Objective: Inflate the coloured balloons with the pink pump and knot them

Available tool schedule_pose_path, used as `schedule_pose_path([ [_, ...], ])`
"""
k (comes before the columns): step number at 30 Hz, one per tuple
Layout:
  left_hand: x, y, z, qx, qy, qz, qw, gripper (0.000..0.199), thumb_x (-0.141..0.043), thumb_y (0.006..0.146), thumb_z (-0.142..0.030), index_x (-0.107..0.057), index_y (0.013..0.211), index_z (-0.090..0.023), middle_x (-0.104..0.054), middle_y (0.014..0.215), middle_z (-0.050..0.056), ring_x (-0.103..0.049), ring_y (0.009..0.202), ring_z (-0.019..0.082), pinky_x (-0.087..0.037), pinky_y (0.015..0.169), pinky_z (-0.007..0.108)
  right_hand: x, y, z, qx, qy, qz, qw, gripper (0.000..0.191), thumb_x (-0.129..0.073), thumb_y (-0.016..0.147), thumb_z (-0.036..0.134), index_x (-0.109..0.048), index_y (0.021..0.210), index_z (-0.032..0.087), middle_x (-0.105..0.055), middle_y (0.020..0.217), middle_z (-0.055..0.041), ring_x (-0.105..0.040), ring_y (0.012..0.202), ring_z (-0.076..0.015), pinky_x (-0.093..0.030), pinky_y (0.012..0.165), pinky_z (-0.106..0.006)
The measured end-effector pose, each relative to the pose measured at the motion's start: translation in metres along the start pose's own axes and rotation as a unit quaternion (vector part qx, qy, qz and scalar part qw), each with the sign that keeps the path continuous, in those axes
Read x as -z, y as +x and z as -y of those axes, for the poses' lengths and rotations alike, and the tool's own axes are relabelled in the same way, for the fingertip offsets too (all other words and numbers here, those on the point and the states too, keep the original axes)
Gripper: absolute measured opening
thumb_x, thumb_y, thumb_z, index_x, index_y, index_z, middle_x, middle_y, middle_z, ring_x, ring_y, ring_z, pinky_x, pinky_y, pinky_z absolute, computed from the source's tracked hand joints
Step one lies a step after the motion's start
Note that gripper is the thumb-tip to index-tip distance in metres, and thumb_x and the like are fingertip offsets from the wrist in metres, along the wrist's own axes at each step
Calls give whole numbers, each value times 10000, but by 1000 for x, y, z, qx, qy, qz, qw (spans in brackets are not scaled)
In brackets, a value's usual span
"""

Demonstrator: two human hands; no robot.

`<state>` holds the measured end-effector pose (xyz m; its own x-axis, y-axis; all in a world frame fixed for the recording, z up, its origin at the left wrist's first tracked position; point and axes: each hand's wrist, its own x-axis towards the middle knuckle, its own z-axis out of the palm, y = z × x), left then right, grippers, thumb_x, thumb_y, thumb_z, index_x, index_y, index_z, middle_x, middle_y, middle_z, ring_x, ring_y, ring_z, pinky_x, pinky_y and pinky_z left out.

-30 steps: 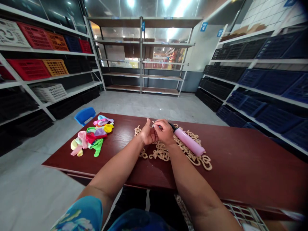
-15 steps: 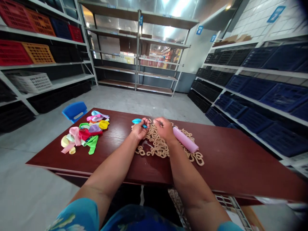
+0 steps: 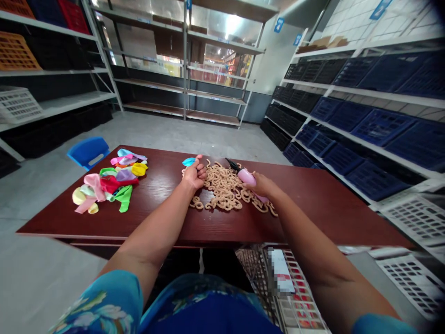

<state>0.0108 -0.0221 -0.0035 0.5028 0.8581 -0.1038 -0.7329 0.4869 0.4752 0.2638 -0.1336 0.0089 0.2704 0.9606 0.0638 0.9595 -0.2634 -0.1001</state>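
Note:
My left hand (image 3: 195, 176), above the left edge of the tan pile, is closed around a light blue balloon (image 3: 188, 162), part of which sticks out past the fingers. On the right, my right hand (image 3: 261, 185) wraps round a pink balloon pump (image 3: 246, 177). Its black tapered nozzle points up and left, toward the far side. Beneath both hands spreads a heap of tan, curled, ring-like pieces (image 3: 222, 188). Limp balloons (image 3: 113, 184) in several colours lie in a pile at the table's left.
The dark red table (image 3: 153, 222) carries all this. A blue chair (image 3: 88, 152) stands at its far left corner. A wire basket (image 3: 302, 297) with a phone-like item (image 3: 281, 271) sits below the near edge. Shelves with crates (image 3: 382, 125) line the sides.
My right hand has moved right, from beside the left hand onto the pink pump, which is now gripped and its black nozzle shows. The view has shifted slightly. My left hand keeps the blue balloon.

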Motion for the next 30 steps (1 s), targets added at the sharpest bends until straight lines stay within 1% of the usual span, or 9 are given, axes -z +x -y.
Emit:
schedule_pose_path([
  [2, 0, -1, -1, 4, 4, -2, 1000, 117, -496, 851, -306, -539, 881, -201, -195, 463, -81, -189, 340, 38, -148, 329, 157, 1, -5, 2, -2, 16, -3, 1000, 576, -551, 691, 564, -541, 1079, 139, -619, 998, -147, -584, 839, -240, -405, 677, -323],
  [4, 0, -1, -2, 7, 4, -7, 1000, 88, -496, 852, -261, -542, 864, -187, -258, 476, -75, -225, 353, 32, -186, 334, 150, 9, -14, 8, 22, 36, -31, 999, 517, -527, 728, 536, -545, 1065, 145, -617, 993, -136, -579, 851, -234, -405, 684, -315],
  [6, 0, -1, -3, 9, -6, -10, 1000, 63, -483, 849, -185, -542, 849, -163, -359, 517, -57, -292, 381, 23, -256, 358, 138, 18, -29, 17, 85, 56, -74, 992, 509, -510, 755, 515, -512, 1131, 172, -588, 1071, -119, -557, 932, -236, -409, 720, -311],
  [8, -1, 1, -2, 4, -18, -19, 1000, 100, -453, 841, -107, -547, 847, -141, -445, 574, -29, -381, 432, 23, -344, 415, 134, 25, -48, 27, 149, 59, -94, 983, 533, -500, 770, 505, -455, 1216, 218, -551, 1145, -93, -537, 979, -236, -414, 740, -313],
  [11, -3, 3, 0, -22, -19, -34, 999, 189, -405, 828, -34, -564, 876, -122, -513, 639, 9, -493, 532, 45, -441, 531, 155, 26, -72, 37, 184, 24, -94, 978, 576, -529, 757, 489, -411, 1271, 258, -528, 1170, -83, -548, 923, -236, -423, 685, -309],
  [13, -4, 3, 1, -33, -12, -26, 999, 207, -397, 831, -32, -574, 894, -119, -536, 667, 24, -528, 581, 62, -469, 595, 179, 23, -80, 39, 188, 4, -88, 978, 573, -552, 746, 470, -423, 1264, 265, -537, 1142, -83, -549, 896, -234, -421, 655, -299],
  [16, -5, 3, 0, -39, -21, -13, 999, 214, -397, 836, -32, -579, 902, -123, -561, 698, 35, -551, 617, 80, -480, 644, 209, 23, -83, 38, 181, -18, -77, 980, 554, -546, 753, 472, -428, 1254, 266, -537, 1132, -86, -543, 904, -240, -423, 643, -297],
  [21, -6, 4, 0, -61, -44, -27, 997, 236, -386, 824, 4, -583, 870, -120, -574, 703, 40, -549, 606, 84, -465, 629, 206, 30, -85, 36, 164, -61, -62, 983, 543, -477, 798, 492, -377, 1279, 260, -497, 1197, -93, -543, 933, -248, -424, 637, -306],
  [30, -5, 4, 5, -81, -10, 16, 997, 255, -403, 783, 59, -563, 838, -132, -531, 646, 16, -529, 576, 81, -431, 593, 201, 27, -81, 36, 161, -58, -54, 984, 528, -462, 801, 508, -391, 1260, 257, -501, 1181, -97, -540, 918, -254, -421, 598, -309],
])
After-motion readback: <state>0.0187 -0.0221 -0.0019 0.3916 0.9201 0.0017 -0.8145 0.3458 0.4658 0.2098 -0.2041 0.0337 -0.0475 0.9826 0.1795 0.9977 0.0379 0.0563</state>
